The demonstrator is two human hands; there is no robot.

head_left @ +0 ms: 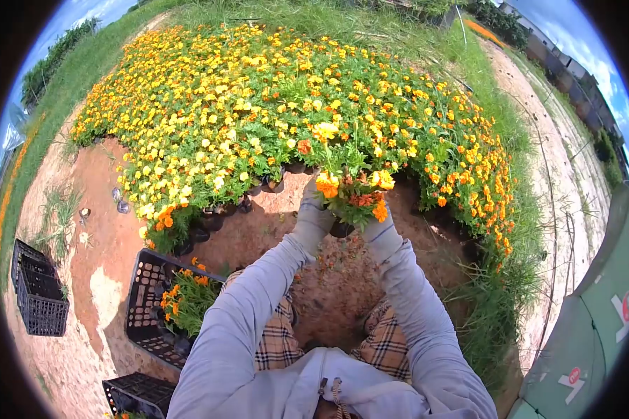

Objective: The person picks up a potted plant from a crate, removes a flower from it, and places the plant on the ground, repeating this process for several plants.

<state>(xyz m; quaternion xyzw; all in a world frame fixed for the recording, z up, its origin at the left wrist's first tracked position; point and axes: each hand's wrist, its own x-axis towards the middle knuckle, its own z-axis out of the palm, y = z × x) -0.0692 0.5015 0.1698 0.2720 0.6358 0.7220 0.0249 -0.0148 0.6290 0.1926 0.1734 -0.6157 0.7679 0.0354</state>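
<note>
Between my two gloved hands is a potted marigold (353,200) with orange and yellow blooms and a dark pot below the leaves. My left hand (316,213) grips it from the left, and my right hand (379,229) from the right. Foliage hides most of the fingers on both hands. Just beyond the plant spreads a dense bed of yellow and orange marigolds (258,105), in dark pots along its near edge.
A black crate (138,307) holding several marigold plants stands to my left. Two more black crates (43,307) (141,392) lie farther left and nearer me. Bare reddish soil (335,293) lies between my knees. A green umbrella-like canopy (580,349) is at the right.
</note>
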